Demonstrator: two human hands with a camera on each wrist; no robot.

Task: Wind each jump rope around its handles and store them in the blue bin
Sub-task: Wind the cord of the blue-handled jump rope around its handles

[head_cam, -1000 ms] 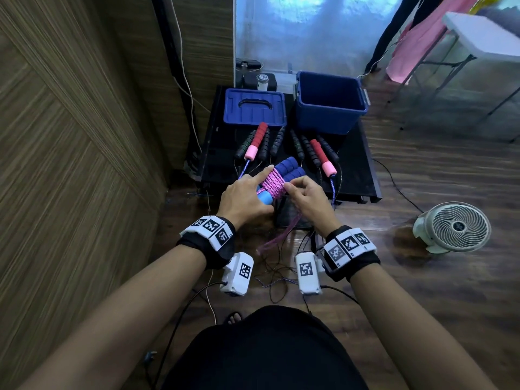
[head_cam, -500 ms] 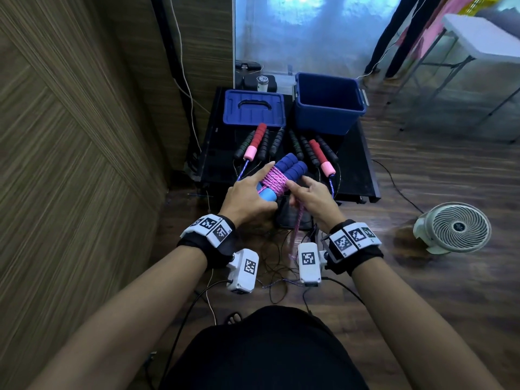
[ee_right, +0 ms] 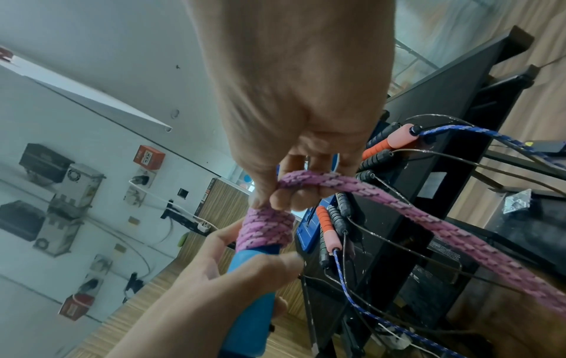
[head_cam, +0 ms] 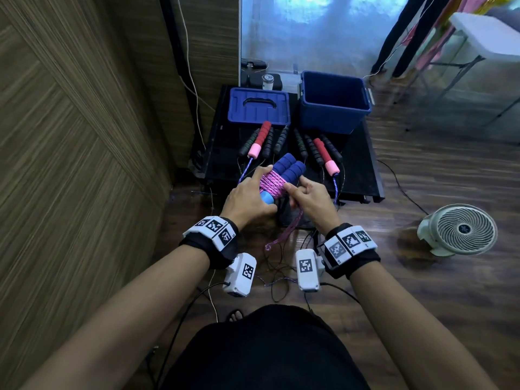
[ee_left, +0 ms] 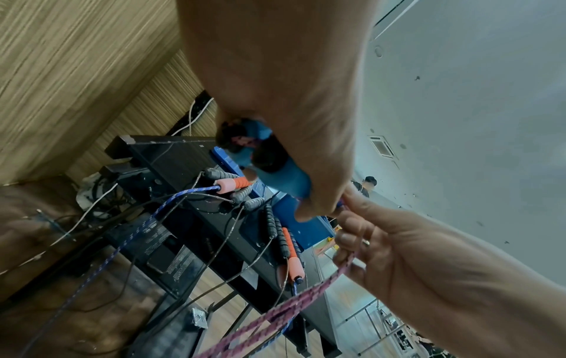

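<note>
While the left hand (head_cam: 247, 198) grips the blue handles (head_cam: 288, 171) from the side, forefinger stretched along the coils, the head view shows the right hand (head_cam: 312, 199) pinching the pink rope (head_cam: 271, 182) beside the bundle, a loose loop hanging below. Behind them the blue bin (head_cam: 333, 101) stands open on the black table (head_cam: 357, 170), its lid (head_cam: 259, 108) lying beside it, more jump ropes (head_cam: 318, 149) lined up in front. From the left wrist, fingers curl round a blue handle end (ee_left: 285, 179). From the right wrist, curled fingers (ee_right: 306, 191) clasp the pink rope just above the wound coils (ee_right: 264, 230).
</note>
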